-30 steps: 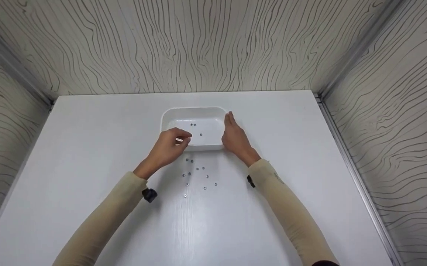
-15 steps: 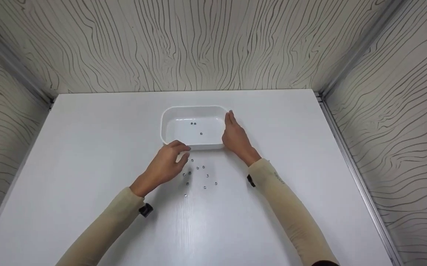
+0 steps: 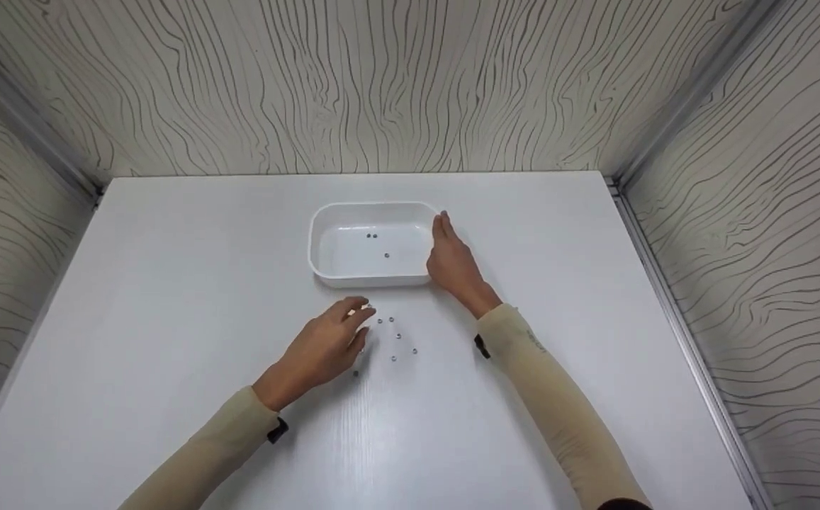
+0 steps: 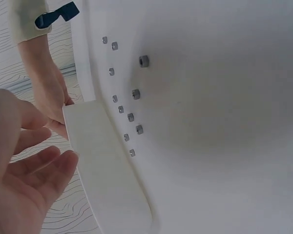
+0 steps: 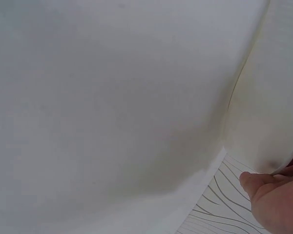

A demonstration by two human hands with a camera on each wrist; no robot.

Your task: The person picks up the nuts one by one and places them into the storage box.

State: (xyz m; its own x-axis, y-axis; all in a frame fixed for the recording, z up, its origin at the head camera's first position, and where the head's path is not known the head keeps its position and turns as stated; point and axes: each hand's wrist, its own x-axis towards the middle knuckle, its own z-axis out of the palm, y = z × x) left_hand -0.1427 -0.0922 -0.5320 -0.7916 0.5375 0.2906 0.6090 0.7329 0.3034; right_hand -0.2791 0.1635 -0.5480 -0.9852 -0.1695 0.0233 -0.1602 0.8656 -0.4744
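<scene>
1. Nuts [image 3: 395,338]: small metal, scattered on worktop [image 3: 169,283] just below white tray [image 3: 324,273]; three already inside.
2. Left hand [image 3: 324,347] over them, fingers relaxed, holding nothing.
3. Right hand [image 3: 452,265] flat against tray's side.
4. Likely light, stiff, prone to roll; fingertip-pinch each one.

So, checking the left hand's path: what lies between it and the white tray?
Head view: only bare table between left hand and white tray; loose nuts lie right of it.

- Smooth white rectangular surface [image 3: 169,283], evenly lit.
- Pale wood-grain panel walls [image 3: 381,85] enclose three sides.
- Grey metal corner strips [image 3: 672,290] edge the walls.
</scene>
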